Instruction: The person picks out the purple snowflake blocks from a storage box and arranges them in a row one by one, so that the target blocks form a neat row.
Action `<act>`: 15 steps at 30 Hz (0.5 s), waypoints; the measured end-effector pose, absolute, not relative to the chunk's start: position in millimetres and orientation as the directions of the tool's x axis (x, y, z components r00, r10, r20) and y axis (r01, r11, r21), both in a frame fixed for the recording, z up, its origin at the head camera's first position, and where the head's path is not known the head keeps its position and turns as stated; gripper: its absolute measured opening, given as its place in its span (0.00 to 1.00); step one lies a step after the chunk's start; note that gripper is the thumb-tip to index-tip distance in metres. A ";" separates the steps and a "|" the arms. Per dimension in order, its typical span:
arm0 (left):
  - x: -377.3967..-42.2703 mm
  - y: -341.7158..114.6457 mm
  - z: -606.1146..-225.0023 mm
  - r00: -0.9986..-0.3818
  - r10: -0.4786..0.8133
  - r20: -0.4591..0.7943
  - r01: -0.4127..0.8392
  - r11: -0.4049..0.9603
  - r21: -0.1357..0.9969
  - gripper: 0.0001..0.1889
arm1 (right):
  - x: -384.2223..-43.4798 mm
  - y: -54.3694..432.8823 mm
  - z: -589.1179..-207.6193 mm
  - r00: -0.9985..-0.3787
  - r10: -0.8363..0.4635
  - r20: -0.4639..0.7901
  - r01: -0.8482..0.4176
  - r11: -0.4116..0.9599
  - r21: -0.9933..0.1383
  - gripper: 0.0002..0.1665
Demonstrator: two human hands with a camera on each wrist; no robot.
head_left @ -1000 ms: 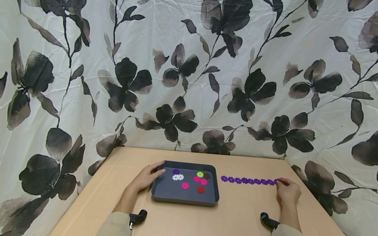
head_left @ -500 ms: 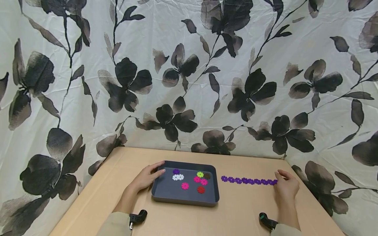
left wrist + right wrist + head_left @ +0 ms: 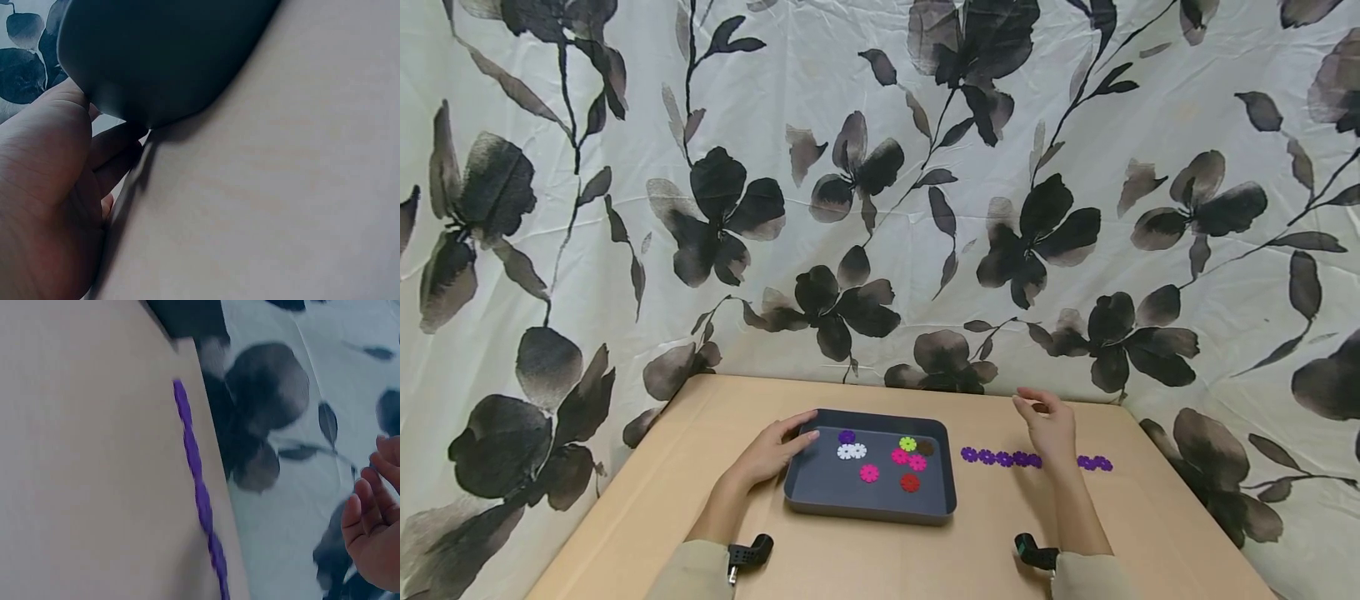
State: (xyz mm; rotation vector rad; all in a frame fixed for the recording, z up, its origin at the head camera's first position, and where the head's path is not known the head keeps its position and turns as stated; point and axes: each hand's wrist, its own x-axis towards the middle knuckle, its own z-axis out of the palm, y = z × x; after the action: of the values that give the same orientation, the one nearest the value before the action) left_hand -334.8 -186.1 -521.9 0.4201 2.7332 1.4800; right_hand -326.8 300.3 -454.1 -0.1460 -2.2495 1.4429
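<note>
At its left side, a dark grey tray [image 3: 880,497] is held by my left hand [image 3: 769,452], thumb over the rim. The left wrist view shows that hand's fingers [image 3: 115,153] at the tray's outer edge. Right of the tray lies a row of purple flower-shaped discs [image 3: 1004,459], joined or touching. Above this row hovers my right hand [image 3: 1052,429], fingers loosely bent, and I see nothing between them. Its forearm hides part of the row. The right wrist view shows the purple row [image 3: 203,503] edge-on, apart from the fingers [image 3: 353,519].
Inside the tray lie a purple disc [image 3: 847,437], white discs [image 3: 852,451], pink discs [image 3: 869,473], a lime disc [image 3: 907,444], a brown disc [image 3: 926,448] and a red disc [image 3: 910,482]. A floral cloth [image 3: 925,292] hangs behind the table [image 3: 1000,550].
My right hand has let go of the row's right end, risen and moved left over the row. The left hand and the tray have stayed put.
</note>
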 end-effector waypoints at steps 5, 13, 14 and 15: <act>-334.9 -186.7 -520.9 -0.965 0.232 0.123 0.229 0.516 0.825 0.34 | -328.5 262.5 -453.1 -0.914 0.192 0.357 -0.233 0.471 -0.851 0.19; -334.6 -186.0 -521.0 -0.966 0.231 0.114 0.220 0.511 0.831 0.34 | -328.5 209.7 -455.1 -0.924 0.031 0.381 -0.332 0.430 -0.840 0.15; -334.5 -185.9 -521.1 -0.967 0.229 0.112 0.217 0.511 0.832 0.34 | -328.9 203.6 -455.4 -0.925 0.011 0.381 -0.341 0.424 -0.839 0.14; -334.4 -185.8 -521.1 -0.967 0.228 0.111 0.216 0.510 0.832 0.34 | -329.0 197.5 -455.2 -0.924 -0.007 0.382 -0.350 0.418 -0.838 0.14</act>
State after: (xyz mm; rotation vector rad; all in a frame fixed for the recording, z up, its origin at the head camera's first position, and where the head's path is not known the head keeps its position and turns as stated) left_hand -334.4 -185.8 -521.1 0.3995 2.7186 1.4954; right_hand -329.0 197.5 -455.2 0.3080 -2.3584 1.5082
